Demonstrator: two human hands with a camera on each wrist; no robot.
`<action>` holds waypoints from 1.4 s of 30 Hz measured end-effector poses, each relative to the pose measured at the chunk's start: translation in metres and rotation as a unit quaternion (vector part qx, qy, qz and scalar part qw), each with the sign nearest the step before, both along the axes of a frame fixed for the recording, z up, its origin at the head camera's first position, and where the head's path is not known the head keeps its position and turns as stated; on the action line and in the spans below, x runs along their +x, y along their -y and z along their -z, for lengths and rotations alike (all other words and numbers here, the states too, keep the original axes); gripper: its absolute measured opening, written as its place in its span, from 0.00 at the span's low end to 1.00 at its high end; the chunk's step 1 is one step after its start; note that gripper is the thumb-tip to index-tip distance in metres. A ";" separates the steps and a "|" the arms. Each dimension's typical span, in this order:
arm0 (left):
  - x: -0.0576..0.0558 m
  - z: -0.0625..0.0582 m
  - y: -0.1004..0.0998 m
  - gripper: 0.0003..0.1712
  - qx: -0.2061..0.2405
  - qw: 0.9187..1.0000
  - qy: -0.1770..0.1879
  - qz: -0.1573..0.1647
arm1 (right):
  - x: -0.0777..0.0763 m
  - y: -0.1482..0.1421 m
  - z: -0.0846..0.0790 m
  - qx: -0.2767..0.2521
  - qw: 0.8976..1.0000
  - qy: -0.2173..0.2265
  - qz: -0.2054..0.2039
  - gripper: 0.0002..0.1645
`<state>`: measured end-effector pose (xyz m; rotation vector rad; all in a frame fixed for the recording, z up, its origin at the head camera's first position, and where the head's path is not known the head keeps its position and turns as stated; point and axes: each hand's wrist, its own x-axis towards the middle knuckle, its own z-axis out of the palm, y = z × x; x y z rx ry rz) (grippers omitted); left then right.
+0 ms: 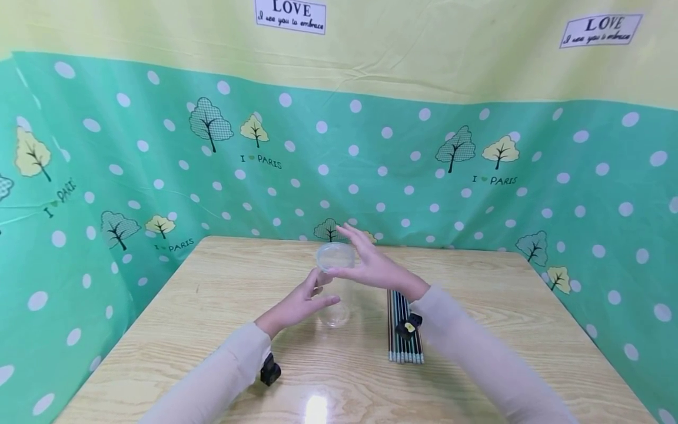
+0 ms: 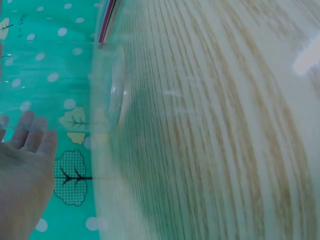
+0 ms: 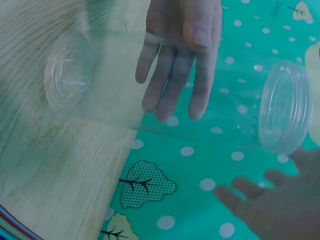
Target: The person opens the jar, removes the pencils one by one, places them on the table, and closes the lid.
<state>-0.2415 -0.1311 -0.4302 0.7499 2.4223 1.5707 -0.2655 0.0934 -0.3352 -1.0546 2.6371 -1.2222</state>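
Note:
A tall clear plastic jar (image 1: 335, 316) stands upright on the table, topped by a translucent lid (image 1: 336, 258). On its left side is my left hand (image 1: 302, 303), fingers reaching behind the wall and thumb in front; through the clear plastic, the right wrist view shows those fingers (image 3: 167, 90) nearly straight. Whether they touch the wall I cannot tell. My right hand (image 1: 375, 268) is at the right of the lid, thumb and fingers spread apart. In the right wrist view its fingers (image 3: 232, 200) extend beside the lid (image 3: 286, 107), not curled round it.
Several dark striped pencils (image 1: 405, 350) lie side by side to the right of the jar, partly beneath my right forearm. A small black camera (image 1: 270, 370) is on my left wrist, another (image 1: 408, 327) on my right. Behind the wooden table (image 1: 228, 282) hangs a green dotted curtain (image 1: 371, 171).

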 end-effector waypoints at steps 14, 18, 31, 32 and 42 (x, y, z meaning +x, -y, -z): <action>-0.001 0.001 -0.001 0.43 0.004 1.000 -0.009 0.001 | -0.030 -0.014 -0.001 -0.096 0.959 0.179 -0.200 0.38; 0.000 0.000 -0.001 0.42 0.009 1.000 -0.011 0.001 | -0.033 -0.015 0.003 -0.090 0.961 0.184 -0.188 0.39; 0.000 -0.001 -0.001 0.43 0.007 1.000 -0.012 0.003 | -0.037 -0.021 0.008 -0.085 0.962 0.190 -0.179 0.38; 0.000 0.000 -0.001 0.43 0.009 1.000 -0.013 0.004 | -0.036 -0.022 0.008 -0.085 0.963 0.189 -0.174 0.38; 0.000 0.000 -0.001 0.45 0.008 1.000 -0.012 0.005 | -0.024 -0.022 0.007 -0.079 0.979 0.152 -0.111 0.41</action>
